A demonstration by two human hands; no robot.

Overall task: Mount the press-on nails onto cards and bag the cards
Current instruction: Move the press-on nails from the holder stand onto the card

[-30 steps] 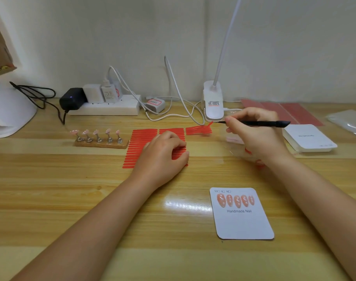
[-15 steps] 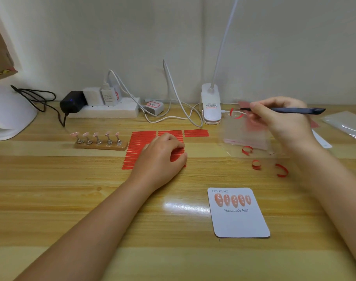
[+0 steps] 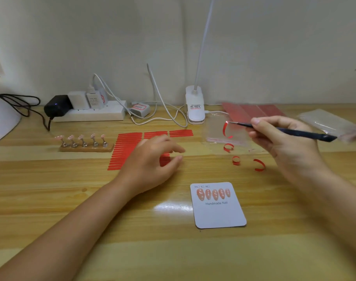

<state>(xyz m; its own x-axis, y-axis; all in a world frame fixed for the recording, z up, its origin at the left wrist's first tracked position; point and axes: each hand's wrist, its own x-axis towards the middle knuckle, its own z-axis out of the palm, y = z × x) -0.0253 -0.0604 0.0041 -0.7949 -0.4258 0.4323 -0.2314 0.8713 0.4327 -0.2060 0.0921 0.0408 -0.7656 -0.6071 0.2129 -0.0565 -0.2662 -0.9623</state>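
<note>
Pale yellow-brown desk point(image 3: 51, 199), wood grain running in long stripes. Bright red adhesive strips point(image 3: 128, 149) lined up in rows, and curled red backing peels point(image 3: 259, 165) scattered near them. White card point(image 3: 219, 211) with dark lettering carries five peachy-pink nails point(image 3: 213, 194) dotted with white. Pink nails too on the silver stands point(image 3: 83, 140), brown wooden base. Black tool point(image 3: 294, 132), red peel at its tip. White power strip point(image 3: 91, 115), black adapter point(image 3: 56, 107).

Your card point(image 3: 219, 207) lies nearest you; tape strips point(image 3: 126, 151) behind-left, nail stand point(image 3: 85, 144) further left, bag point(image 3: 225, 132) behind-right.
</note>
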